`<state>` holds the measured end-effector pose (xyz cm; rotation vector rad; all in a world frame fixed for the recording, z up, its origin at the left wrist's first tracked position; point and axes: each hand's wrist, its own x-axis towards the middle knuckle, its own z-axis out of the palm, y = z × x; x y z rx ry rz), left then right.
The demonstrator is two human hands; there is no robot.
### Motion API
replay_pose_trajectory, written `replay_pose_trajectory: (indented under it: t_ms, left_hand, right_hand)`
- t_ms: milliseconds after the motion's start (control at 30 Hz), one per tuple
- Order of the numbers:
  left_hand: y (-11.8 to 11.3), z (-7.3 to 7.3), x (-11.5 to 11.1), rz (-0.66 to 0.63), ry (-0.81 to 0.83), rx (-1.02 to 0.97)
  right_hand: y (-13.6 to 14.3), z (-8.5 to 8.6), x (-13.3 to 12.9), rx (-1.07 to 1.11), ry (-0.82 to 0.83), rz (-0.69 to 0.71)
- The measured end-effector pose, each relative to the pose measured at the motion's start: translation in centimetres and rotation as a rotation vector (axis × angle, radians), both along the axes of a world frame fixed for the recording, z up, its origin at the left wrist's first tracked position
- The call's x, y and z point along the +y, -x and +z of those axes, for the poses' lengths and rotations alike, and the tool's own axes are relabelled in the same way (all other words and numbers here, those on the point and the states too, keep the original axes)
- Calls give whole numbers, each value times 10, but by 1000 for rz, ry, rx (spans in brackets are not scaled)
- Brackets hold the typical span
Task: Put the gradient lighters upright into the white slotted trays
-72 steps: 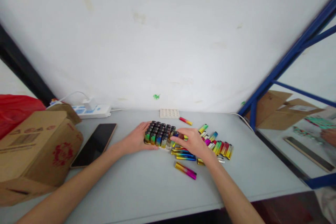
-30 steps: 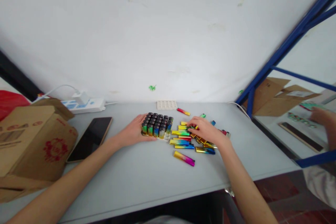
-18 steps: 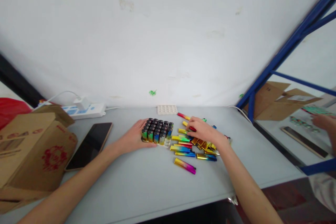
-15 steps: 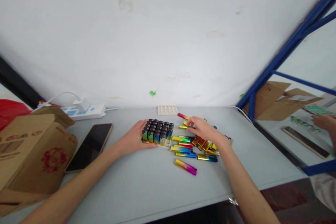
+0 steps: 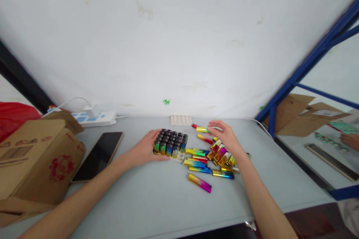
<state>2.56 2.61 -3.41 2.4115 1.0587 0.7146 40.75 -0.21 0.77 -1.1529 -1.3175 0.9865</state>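
Observation:
My left hand [image 5: 148, 148] grips the left side of a small white tray [image 5: 179, 155], fingers behind and thumb along the front. Upright lighters [image 5: 169, 143] with black tops and shiny coloured bodies fill most of the tray; a few sockets at its right front corner hold none. My right hand [image 5: 224, 134] is closed at the fingertips on the right end of a yellow-green lighter [image 5: 202, 129], above the back of the loose lighters. A heap of metallic lighters [image 5: 220, 155] lies below that hand. A yellow-and-magenta lighter [image 5: 199, 183] lies nearest the front.
A second white tray [image 5: 181, 120] stands against the wall. On the left are a phone [image 5: 98, 156], a cardboard box [image 5: 42, 160] and a power strip [image 5: 103, 118]. Beyond the blue frame [image 5: 272, 119] on the right, another person's hand [image 5: 350, 140] shows beside an open carton [image 5: 300, 115].
My right hand has lifted the yellow-green lighter from among the loose ones and moved slightly right. The view has shifted a little. My left hand stays on the tray.

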Motion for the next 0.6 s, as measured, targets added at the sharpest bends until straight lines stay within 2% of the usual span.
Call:
replay_pose_trajectory:
  t_ms: [167,333,500,600]
  left_hand:
    - [-1,2,0,10,-25,-10]
    - [0,2,1,10,-19,3]
    - [0,-2,2,26,-7,-14]
    - [-1,-2,2,26,12,4]
  right_hand:
    - [10,10,1,228,68,-10]
    - [17,19,12,238,23,-35]
    - [32,8,18,361,27,-98]
    - [41,2,14,390,43,-65]
